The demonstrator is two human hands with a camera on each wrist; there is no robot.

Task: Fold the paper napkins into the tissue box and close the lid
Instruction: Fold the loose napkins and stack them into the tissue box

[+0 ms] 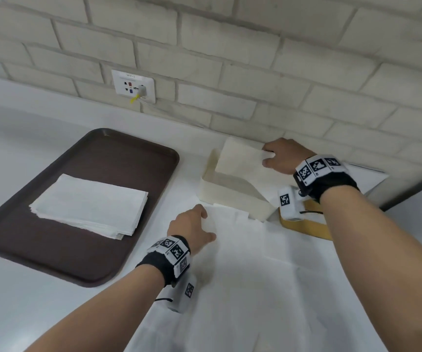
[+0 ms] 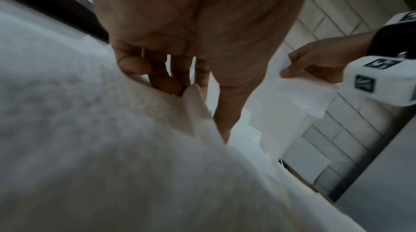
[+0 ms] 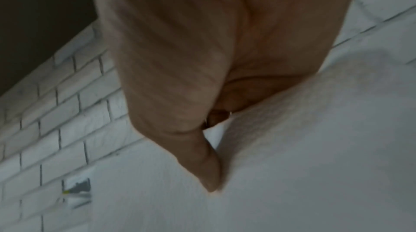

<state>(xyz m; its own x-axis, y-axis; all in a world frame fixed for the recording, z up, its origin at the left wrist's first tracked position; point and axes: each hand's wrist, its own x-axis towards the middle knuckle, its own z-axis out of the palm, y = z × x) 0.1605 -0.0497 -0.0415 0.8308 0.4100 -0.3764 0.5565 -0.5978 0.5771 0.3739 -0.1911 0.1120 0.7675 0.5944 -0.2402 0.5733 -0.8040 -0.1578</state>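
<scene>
Nearest you, the unfolded napkin (image 1: 253,262) sprawls thin and white over the counter (image 1: 26,301). More napkins wait stacked on the tray (image 1: 118,146) — most work remains. Your left hand (image 1: 192,228) pinches its near edge; your right hand (image 1: 281,156) pinches the far end above the open box (image 1: 230,196) — lid not yet closed.

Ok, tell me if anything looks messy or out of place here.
The napkins near the box sprawl loose and overlapping across the counter, unlike the neat stack on the tray. The right hand holds one over the box.
</scene>
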